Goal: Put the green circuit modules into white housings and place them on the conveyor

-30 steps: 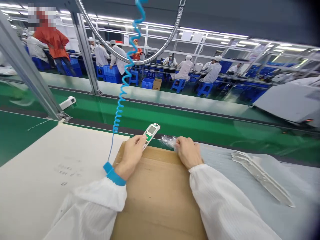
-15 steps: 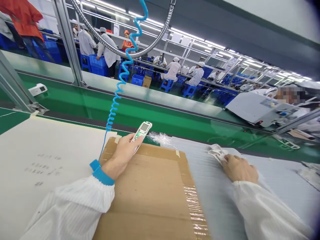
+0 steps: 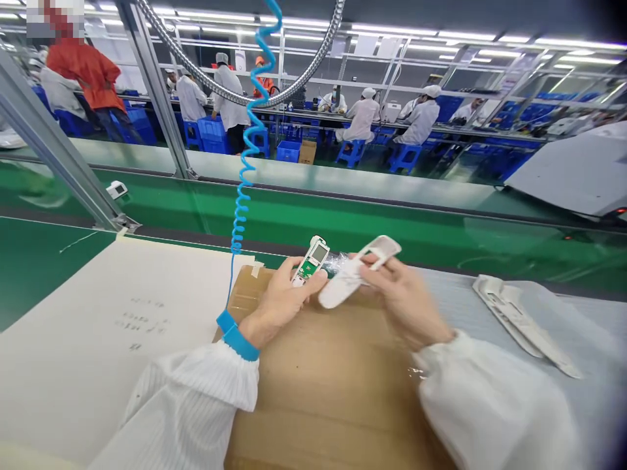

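My left hand (image 3: 289, 294) is closed round a white handheld device half (image 3: 312, 262), which shows a green circuit board and a small grey screen. A blue wrist strap (image 3: 238, 335) with a coiled cord circles that wrist. In my right hand (image 3: 399, 297) is a white plastic cover (image 3: 360, 271) with a rectangular opening near its upper end. The cover is tilted and somewhat blurred, just right of the device and apart from it. Both are above the cardboard sheet (image 3: 318, 385). Crumpled clear plastic (image 3: 337, 262) lies behind them.
More white plastic covers (image 3: 522, 323) lie on grey foam sheeting (image 3: 455, 300) at the right. A green conveyor belt (image 3: 343, 222) runs beyond the bench, with a small white device (image 3: 117, 190) on it. A metal post (image 3: 157, 91) and blue coiled cord (image 3: 240, 202) rise at the left.
My right hand has picked up a white cover from the foam sheeting and brought it left, beside the device. My left hand still holds the device. The view has turned and levelled.
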The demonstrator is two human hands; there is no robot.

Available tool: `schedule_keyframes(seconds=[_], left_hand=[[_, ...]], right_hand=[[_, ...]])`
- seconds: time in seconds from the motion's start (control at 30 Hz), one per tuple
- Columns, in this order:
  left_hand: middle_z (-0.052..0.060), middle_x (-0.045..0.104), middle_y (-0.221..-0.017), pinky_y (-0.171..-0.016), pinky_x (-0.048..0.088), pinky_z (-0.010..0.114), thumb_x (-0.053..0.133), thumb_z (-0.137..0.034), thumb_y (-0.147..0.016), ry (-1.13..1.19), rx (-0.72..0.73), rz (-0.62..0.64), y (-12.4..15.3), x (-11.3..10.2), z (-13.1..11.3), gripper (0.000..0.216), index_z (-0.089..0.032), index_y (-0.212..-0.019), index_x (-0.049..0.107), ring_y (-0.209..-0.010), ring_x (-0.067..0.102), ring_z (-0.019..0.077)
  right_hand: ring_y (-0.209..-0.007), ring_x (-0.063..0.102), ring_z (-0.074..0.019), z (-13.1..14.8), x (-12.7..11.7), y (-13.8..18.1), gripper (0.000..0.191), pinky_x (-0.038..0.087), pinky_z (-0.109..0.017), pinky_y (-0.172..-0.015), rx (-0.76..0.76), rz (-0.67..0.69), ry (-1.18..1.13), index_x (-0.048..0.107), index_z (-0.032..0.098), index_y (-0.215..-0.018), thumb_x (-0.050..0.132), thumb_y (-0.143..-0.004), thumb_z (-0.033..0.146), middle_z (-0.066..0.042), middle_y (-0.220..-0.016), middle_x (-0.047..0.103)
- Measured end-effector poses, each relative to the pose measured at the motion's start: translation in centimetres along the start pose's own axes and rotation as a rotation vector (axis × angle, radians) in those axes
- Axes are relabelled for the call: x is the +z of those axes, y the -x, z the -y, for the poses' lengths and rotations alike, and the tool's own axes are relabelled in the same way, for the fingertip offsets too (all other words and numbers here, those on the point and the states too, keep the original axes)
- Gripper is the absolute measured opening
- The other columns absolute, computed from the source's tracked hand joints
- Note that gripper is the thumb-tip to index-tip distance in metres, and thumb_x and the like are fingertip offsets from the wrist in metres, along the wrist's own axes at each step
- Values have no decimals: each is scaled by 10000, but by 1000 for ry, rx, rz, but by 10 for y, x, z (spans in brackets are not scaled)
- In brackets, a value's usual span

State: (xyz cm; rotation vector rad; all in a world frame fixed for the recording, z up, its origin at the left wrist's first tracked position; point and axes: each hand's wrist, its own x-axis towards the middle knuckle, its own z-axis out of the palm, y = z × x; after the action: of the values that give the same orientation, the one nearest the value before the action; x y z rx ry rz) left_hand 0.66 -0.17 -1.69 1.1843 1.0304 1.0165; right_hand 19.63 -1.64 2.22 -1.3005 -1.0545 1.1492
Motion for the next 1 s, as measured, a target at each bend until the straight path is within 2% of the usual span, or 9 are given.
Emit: schedule_keyframes(seconds=[0.07,0.13,0.3,0.4,0.5,0.6,0.73,0.83,1.0], left_hand=[[43,676,-976,-661,438,243,776,-527,-751,-46,26,-56,-2,-1,2,533,-201,-1133,599,-768,590,124],[53,679,-1004,-695,451,246,788,-495,-746,-61,7,-91,-3,-3,0,481,-182,-1072,624,-828,603,140],[-39,501,-618,-469,284,221,714,-505,-802,-46,-170,-4,0,-5,-11,358,-175,-822,575,-508,412,73],[-48,482,-605,-453,266,221,687,-531,-819,-83,-155,43,0,-4,-11,364,-184,-852,582,-490,394,73],[-10,573,-698,-513,362,234,505,-564,-926,-198,-49,-86,-4,-3,-4,398,-187,-868,617,-577,493,103],[16,687,-958,-737,476,260,411,-467,-992,-299,141,-205,-6,-3,1,355,-226,-1091,651,-857,627,153],[13,656,-1263,-946,473,300,555,-392,-946,-436,294,-89,-1,-2,1,346,-273,-1267,609,-1120,613,194],[4,662,-1272,-957,481,317,612,-366,-916,-566,307,-27,4,0,0,317,-289,-1222,645,-1141,611,210],[-6,669,-1275,-986,488,346,562,-399,-952,-685,311,-47,9,7,-1,317,-315,-1253,615,-1143,626,213]], right_hand=[[-1135,664,-282,-15,34,2,415,547,-484,-978,27,76,-203,606,250,-1061,805,-721,383,-73,-1327,666],[-1175,648,-268,-29,47,3,486,544,-495,-991,2,153,-322,549,287,-1198,777,-774,357,-57,-1405,615],[-1246,607,-249,-47,26,1,532,463,-501,-1091,-72,300,-313,470,304,-1344,700,-877,413,-72,-1413,608],[-1179,647,-246,-52,13,-4,485,461,-483,-1090,-82,312,-271,529,278,-1292,710,-871,438,-81,-1312,670],[-1141,667,-253,-56,9,-8,438,485,-476,-1060,-85,316,-295,571,267,-1221,725,-854,451,-80,-1265,692],[-1105,684,-257,-60,10,-11,477,493,-474,-1052,-68,264,-305,594,245,-1207,756,-819,469,-83,-1207,718],[-1088,687,-269,-65,9,-15,513,500,-467,-1038,-73,216,-295,644,236,-1180,799,-762,491,-75,-1156,740],[-1081,688,-273,-68,7,-17,457,519,-440,-1004,-101,208,-290,685,235,-1117,811,-751,478,-69,-1130,748],[-1024,696,-248,-67,10,-15,445,528,-401,-969,-92,164,-284,697,219,-1073,829,-732,473,-60,-1072,757]])
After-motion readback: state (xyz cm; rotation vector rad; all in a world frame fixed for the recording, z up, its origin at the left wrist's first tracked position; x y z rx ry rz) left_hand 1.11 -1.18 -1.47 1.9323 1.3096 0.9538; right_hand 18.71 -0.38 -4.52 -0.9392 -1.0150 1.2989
